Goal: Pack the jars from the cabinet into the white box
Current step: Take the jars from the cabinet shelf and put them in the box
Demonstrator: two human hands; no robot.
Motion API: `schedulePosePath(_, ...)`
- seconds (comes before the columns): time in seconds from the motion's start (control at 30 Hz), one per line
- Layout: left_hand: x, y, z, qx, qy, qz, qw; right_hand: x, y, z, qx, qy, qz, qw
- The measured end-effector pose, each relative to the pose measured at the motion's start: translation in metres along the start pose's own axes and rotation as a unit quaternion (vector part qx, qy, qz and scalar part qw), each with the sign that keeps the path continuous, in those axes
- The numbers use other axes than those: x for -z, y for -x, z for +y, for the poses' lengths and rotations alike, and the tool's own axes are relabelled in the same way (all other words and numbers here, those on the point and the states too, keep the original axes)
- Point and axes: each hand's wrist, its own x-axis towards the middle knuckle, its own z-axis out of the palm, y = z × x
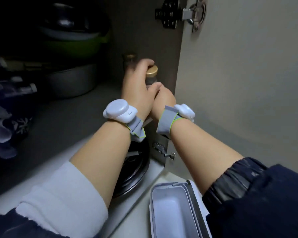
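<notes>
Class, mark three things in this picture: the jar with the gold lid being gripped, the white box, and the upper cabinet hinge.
jar with the gold lid (pixel 152 71), head view, on the lid's top.
white box (pixel 169 207), head view, on its bare inner floor.
upper cabinet hinge (pixel 195 13), head view, on the metal arm.

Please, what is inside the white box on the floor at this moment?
The visible part of the white box holds nothing; no jar is packed yet. Its right side and near end are covered by the right sleeve and the picture's edge, so these cannot be checked.
</notes>
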Motion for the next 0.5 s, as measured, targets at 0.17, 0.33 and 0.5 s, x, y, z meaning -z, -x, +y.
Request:
schedulePosePath(0.17, 0.015, 0.040, 0.030, -0.059, 0.069, 0.024, 0.996, 0.029, 0.032, 0.003, -0.013, 0.001, 0.001, 1.000)
schedulePosePath(0.33, -0.002, 0.105, 0.035, 0.069, 0.227, -0.016, 0.971, 0.048, 0.111, 0.056, -0.088, -0.108, -0.019, 0.990)
schedulePosePath(0.5, -0.024, 0.162, 0.022, 0.128, 0.304, -0.108, 0.938, 0.055, 0.167, 0.116, -0.180, -0.108, -0.101, 0.972)
